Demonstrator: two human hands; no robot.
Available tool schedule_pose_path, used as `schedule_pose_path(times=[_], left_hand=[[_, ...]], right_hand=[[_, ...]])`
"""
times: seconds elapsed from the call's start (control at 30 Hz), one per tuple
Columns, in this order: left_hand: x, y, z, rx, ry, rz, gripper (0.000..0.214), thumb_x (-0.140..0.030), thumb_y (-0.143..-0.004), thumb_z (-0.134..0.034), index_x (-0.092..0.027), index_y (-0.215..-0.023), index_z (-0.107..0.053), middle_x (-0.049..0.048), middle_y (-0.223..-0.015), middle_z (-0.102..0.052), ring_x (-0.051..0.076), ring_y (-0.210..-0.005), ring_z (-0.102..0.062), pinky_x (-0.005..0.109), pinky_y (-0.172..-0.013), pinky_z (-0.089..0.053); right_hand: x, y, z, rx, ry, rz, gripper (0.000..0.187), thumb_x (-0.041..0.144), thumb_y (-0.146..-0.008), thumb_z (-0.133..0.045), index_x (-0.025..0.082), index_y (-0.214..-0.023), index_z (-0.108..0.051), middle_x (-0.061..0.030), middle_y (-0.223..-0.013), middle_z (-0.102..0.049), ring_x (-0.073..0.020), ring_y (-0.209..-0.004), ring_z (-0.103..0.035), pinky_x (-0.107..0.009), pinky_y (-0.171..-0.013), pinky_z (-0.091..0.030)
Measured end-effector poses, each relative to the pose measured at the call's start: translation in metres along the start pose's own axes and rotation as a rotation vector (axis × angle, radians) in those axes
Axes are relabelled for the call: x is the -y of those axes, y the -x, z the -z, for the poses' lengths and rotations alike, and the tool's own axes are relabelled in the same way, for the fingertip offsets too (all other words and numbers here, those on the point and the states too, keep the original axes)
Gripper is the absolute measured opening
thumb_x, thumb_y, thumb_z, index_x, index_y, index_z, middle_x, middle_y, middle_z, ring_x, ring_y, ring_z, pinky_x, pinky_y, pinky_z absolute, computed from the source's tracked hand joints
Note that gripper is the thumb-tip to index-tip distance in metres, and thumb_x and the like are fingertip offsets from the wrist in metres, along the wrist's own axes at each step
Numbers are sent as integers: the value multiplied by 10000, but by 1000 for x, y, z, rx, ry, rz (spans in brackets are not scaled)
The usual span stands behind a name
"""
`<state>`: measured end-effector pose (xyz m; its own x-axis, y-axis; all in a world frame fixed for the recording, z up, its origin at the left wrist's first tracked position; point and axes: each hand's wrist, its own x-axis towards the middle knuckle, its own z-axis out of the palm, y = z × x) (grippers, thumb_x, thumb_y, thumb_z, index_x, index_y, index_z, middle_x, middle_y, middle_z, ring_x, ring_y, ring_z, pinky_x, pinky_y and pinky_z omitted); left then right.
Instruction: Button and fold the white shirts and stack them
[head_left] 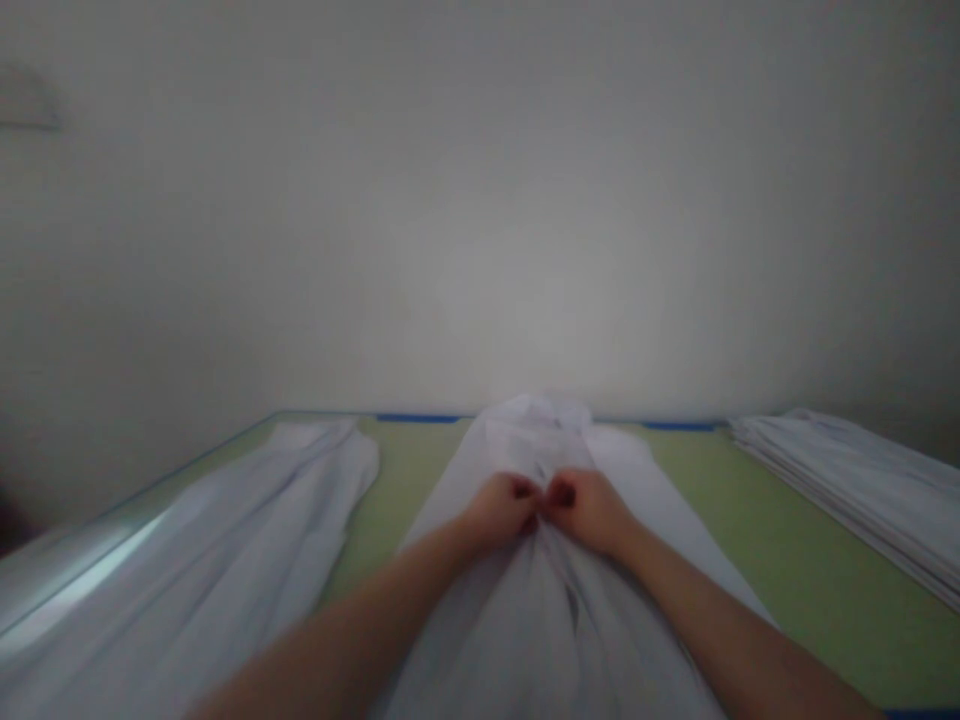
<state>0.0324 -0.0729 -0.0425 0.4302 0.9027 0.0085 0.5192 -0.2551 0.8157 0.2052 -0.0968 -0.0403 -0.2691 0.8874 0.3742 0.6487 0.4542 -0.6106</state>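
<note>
A white garment (510, 640), long and loose like a coat or shirt, lies spread over the middle of the green table. My left hand (499, 508) is closed in a pinch on its front, about halfway up. Pressed close beside it, my right hand (589, 508) pinches the same spot, with the fingertips of both hands meeting. The cloth gathers into folds that run from the fingers toward me. Blur and the fingers hide any button or fastening there.
On the left lies another loose white garment (247, 530), rumpled lengthwise. A neat stack of folded white garments (862, 490) rests at the right. The green tabletop (750, 500) has blue edging and meets a plain wall (480, 200) at the back.
</note>
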Motion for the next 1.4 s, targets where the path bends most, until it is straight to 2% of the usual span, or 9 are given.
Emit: schedule_pose_path(times=[0.2, 0.47, 0.77, 0.93, 1.1, 1.23, 1.3, 1.33, 1.4], left_hand=[[-3, 1, -2, -34, -77, -33, 236, -303, -765, -460, -137, -707, -618, 10, -567, -577, 116, -548, -518, 217, -521, -346], [-7, 2, -2, -53, -170, -120, 262, -310, -783, -452, -134, -713, -632, 16, -590, -586, 124, -597, -509, 222, -550, -334], [-6, -1, 0, -20, -112, -15, 281, -347, -774, -455, -136, -684, -616, 15, -564, -582, 117, -534, -512, 224, -519, -344], [-6, 0, 0, -32, -153, -9, 276, -335, -763, -454, -135, -674, -623, 20, -569, -592, 123, -540, -528, 227, -525, -346], [-13, 5, 3, -91, -261, -86, 281, -334, -777, -445, -139, -710, -637, 30, -601, -600, 130, -573, -519, 232, -526, -320], [-22, 10, 12, -123, -370, -151, 250, -348, -741, -517, -141, -818, -635, 40, -702, -623, 137, -625, -522, 227, -544, -328], [-26, 15, 18, -92, -402, -156, 259, -365, -725, -544, -144, -824, -635, 37, -708, -620, 135, -623, -519, 224, -539, -326], [-27, 18, 20, -35, -405, -159, 256, -374, -721, -552, -148, -804, -639, 31, -693, -615, 132, -612, -515, 221, -532, -325], [-32, 25, 23, 153, -392, -173, 236, -380, -705, -582, -159, -750, -652, 12, -653, -605, 120, -575, -504, 215, -517, -325]], right_hand=[[-2, -1, 3, 43, 6, -40, 198, 357, -703, -614, 169, -649, -646, -15, -615, -640, -112, -568, -550, -210, -527, -352], [-7, -7, 2, 87, -43, -115, 133, 232, -674, -569, 145, -640, -664, -24, -620, -648, -116, -575, -544, -214, -560, -380], [-6, -9, 3, 80, -80, -116, 126, 200, -654, -539, 144, -642, -652, -9, -610, -623, -110, -588, -526, -209, -570, -380], [-8, -9, 4, 109, -122, -103, 105, 193, -649, -535, 150, -630, -630, 4, -591, -603, -106, -588, -516, -201, -573, -383], [-12, -11, 4, 126, -188, -129, 116, 220, -674, -541, 144, -665, -628, -4, -628, -615, -108, -604, -520, -210, -595, -394], [-12, -12, 5, 110, -219, -126, 133, 245, -691, -541, 138, -687, -620, -18, -673, -619, -110, -626, -516, -216, -618, -398], [-10, -12, 7, 88, -248, -152, 130, 243, -694, -525, 140, -672, -600, -8, -638, -590, -104, -601, -494, -208, -591, -384], [-9, -12, 8, 78, -266, -167, 126, 242, -693, -518, 142, -662, -589, -1, -619, -571, -102, -588, -481, -204, -574, -374], [-8, -12, 10, 56, -294, -193, 120, 239, -689, -508, 145, -643, -566, 9, -599, -543, -99, -578, -465, -198, -549, -356]])
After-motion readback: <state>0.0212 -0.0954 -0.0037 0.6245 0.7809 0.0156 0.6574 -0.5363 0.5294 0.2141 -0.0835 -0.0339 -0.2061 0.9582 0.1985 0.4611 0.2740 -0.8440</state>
